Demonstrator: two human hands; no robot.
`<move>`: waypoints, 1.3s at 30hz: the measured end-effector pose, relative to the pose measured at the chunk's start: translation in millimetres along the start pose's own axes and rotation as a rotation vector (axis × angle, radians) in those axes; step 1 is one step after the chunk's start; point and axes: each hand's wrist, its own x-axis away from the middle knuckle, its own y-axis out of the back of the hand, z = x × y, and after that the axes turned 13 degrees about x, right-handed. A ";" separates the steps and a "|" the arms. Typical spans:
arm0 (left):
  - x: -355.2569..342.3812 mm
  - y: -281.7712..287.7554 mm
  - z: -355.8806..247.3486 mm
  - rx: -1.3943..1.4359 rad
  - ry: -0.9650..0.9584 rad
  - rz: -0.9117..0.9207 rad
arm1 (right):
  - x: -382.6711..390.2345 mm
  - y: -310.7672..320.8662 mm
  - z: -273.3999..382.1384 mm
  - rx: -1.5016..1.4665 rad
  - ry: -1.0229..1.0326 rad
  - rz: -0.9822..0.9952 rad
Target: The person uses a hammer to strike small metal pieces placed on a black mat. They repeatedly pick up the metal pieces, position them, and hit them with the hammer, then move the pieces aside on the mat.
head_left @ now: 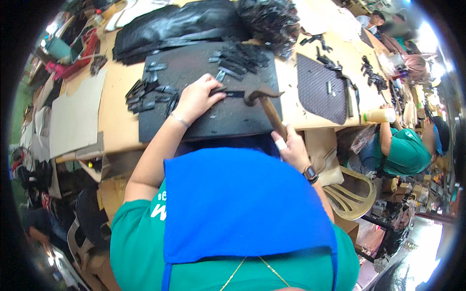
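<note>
My right hand [292,147] is closed round the wooden handle of a hammer [271,114]. The hammer's dark metal head lies over the right part of a black work board [204,121], by the end of a short black strip [235,94]. My left hand [198,98] pinches the other end of that strip with thumb and fingers against the board. Beyond the hands is a pile of black strips [242,60]. More black strips [150,94] lie in a loose heap left of my left hand. White tape wraps one finger of my right hand.
Black sheet material [179,26] and a crumpled black plastic bag [272,22] lie behind the board. A dark textured mat [323,89] is to the right, a pale panel [77,116] to the left. A co-worker in green [407,150] sits at the right, near a bottle [381,115].
</note>
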 end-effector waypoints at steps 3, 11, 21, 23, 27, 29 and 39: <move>-5.2 -0.9 6.3 0.136 0.017 -0.044 | 3.5 14.6 2.8 -0.132 -0.250 0.210; -48.0 23.1 4.9 0.081 0.041 -0.278 | -1.1 -6.7 -24.6 -0.075 -0.042 0.027; 82.8 94.8 9.3 -0.253 0.471 -0.196 | -1.1 -18.0 -28.9 -0.036 0.048 -0.054; 95.7 87.6 -0.1 -0.270 0.492 -0.229 | -3.8 -16.6 -26.6 0.024 0.066 -0.058; 104.9 72.5 15.3 -0.290 0.316 -0.354 | -10.4 -11.7 -1.7 0.138 0.088 -0.029; 97.3 73.4 11.4 -0.208 0.380 -0.322 | -12.8 -8.2 26.2 0.163 0.156 0.042; 13.7 19.6 -13.7 -0.122 -0.093 -0.184 | -15.7 6.1 36.0 -0.077 0.417 0.403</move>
